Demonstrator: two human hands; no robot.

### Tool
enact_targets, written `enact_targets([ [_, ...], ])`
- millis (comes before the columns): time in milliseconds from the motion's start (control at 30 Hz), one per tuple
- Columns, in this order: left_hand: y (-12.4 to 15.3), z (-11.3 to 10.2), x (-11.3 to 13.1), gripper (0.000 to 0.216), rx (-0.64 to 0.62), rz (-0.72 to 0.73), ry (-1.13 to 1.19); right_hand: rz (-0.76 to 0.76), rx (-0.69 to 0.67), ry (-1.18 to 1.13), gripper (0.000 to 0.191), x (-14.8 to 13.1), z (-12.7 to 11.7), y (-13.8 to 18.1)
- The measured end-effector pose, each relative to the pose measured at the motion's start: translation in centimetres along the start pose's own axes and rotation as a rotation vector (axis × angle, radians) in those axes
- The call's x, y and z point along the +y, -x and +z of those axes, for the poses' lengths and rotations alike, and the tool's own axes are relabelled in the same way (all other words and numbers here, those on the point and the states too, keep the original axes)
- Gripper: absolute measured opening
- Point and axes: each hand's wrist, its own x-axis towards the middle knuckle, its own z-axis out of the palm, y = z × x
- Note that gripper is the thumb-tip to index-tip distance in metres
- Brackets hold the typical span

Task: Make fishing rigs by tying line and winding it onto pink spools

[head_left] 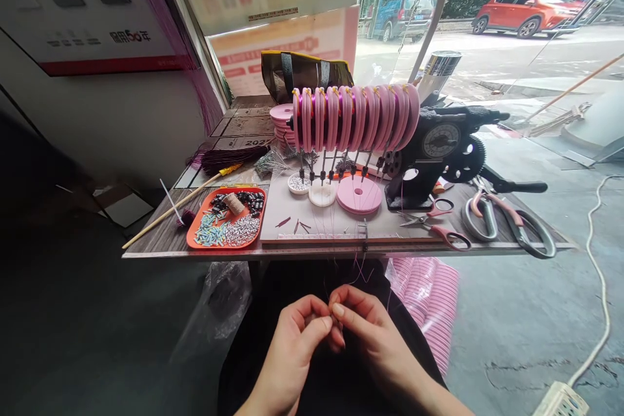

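Pinched thumb-to-finger, your left hand (297, 338) and right hand (368, 325) meet, seemingly on fine thread (325, 285), below the board's (280, 201) front edge. Looks like fine thread handling; next move calls for light, even tension. Wrists angle inward, low over your dark-clothed lap (253, 351).
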Motion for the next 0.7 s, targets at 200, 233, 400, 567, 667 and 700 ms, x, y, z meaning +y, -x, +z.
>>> enact_targets([
  [200,0.04,-0.18,0.28,0.019,0.034,0.107,-0.183,-0.045,0.047,-0.094,0.024,0.06,-0.1,-0.36],
  [233,0.1,-0.2,0.26,0.019,0.018,0.081,-0.151,-0.064,0.043,-0.093,0.023,0.02,-0.09,-0.41],
  [400,0.13,-0.3,-0.33,0.031,-0.127,-0.147,0.228,-0.056,-0.047,-0.083,0.023,0.3,-0.26,-0.41],
  [567,-0.07,-0.44,-0.42,0.021,-0.187,-0.22,0.337,-0.08,-0.042,-0.041,0.022,0.84,-0.51,-0.46],
  [667,0.08,-0.34,-0.14,0.017,-0.153,-0.204,0.31,-0.061,-0.049,-0.105,0.022,0.9,-0.43,-0.58],
  [700,0.16,-0.26,-0.04,0.016,-0.137,-0.184,0.285,-0.049,-0.046,-0.133,0.021,0.88,-0.38,-0.61],
])
